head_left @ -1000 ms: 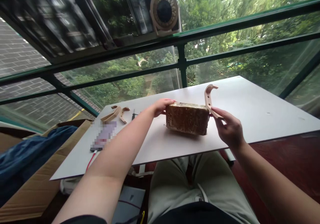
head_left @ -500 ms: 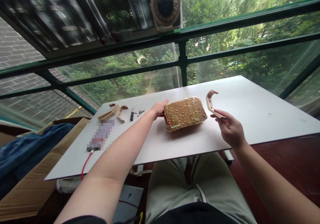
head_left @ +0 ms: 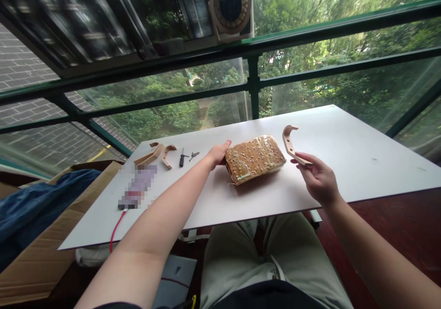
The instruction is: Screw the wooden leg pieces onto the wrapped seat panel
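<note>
Left hand (head_left: 217,153): extended forward over the flat white rectangular board (head_left: 361,152), fingers straight and released, fingertips against the left end of the brown rectangular block wrapped in clear plastic film (head_left: 255,158). No grasp around the block.

Block: flat on the board near its middle, broad dotted face up, long axis slightly skewed, right end farther from the body than the left end.

Right hand (head_left: 319,180): just right of the block, thumb and fingers pinched on the lower straight end of the curved tan wooden piece (head_left: 290,144). Piece raised, hooked end uppermost, close beside the right end of the block; contact with the block not determinable.

Far left of the board: two more tan wooden curved parts (head_left: 156,154) side by side. Just right of these: small black-handled screwdriver (head_left: 181,157) and small dark metal part (head_left: 194,154). Nearer the left edge: blurred oblong item (head_left: 138,187), with thin red cable (head_left: 115,231) hanging over the near edge.

Below the board: lap in light grey-green trousers (head_left: 275,263). Left of the board: brown cardboard box (head_left: 41,258) with blue cloth (head_left: 31,208) over it. Behind: green metal window frame (head_left: 253,93), round beige fan (head_left: 230,5) on the upper rail, trees beyond the glass.
</note>
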Tool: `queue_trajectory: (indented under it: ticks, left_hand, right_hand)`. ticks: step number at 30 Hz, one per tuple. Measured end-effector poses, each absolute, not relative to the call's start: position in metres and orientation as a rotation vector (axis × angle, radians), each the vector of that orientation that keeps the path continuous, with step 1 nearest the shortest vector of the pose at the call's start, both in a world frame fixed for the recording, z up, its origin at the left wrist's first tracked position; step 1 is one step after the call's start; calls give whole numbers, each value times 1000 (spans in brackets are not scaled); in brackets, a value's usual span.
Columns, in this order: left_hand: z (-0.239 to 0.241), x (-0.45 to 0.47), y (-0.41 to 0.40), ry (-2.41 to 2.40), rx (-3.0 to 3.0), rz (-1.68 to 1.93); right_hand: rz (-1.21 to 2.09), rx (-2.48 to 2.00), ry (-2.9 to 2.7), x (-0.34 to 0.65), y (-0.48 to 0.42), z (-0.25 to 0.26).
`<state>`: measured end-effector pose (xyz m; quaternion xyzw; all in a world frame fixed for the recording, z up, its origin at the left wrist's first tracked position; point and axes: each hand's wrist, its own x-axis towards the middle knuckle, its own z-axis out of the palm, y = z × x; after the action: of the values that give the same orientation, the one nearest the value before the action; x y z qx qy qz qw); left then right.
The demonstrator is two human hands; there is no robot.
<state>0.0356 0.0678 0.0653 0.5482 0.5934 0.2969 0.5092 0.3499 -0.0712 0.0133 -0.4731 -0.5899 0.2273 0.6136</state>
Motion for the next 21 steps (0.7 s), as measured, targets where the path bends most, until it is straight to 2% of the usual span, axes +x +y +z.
queue_trajectory:
  ticks: [12, 21]
  left_hand:
    - [58, 24, 45, 1477, 1418, 667]
    - [42, 11, 35, 1419, 1711, 658]
  right_hand:
    - [492, -1210, -1378, 340, -78, 20]
    - [517, -1215, -1437, 325, -83, 22]
